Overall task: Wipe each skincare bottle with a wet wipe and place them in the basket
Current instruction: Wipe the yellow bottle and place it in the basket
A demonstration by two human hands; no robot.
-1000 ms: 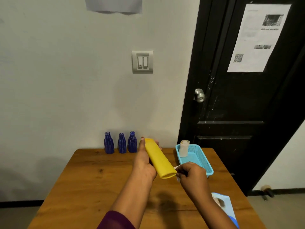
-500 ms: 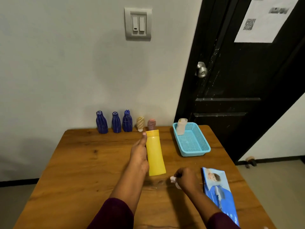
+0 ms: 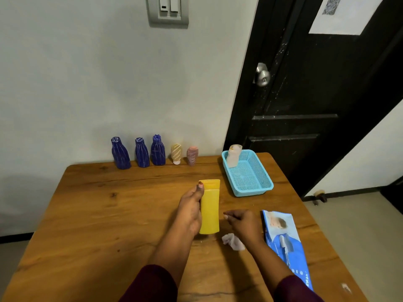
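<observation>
Your left hand [image 3: 189, 212] grips yellow bottle [image 3: 209, 211]; your right hand [image 3: 244, 223] loosely curled, holding nothing, by crumpled wipe [image 3: 232, 241]. Blue basket [image 3: 253, 191] holds one pale bottle [image 3: 233, 155], far corner.

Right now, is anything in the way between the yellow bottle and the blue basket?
No, nothing visible. Only bare table lies between the yellow bottle, held by the left hand, and the basket. One pale bottle stands in the basket's far left corner, leaving the rest free.

Wooden table [image 3: 98, 214] beside black door [image 3: 316, 83] with silver knob [image 3: 262, 76].
</observation>
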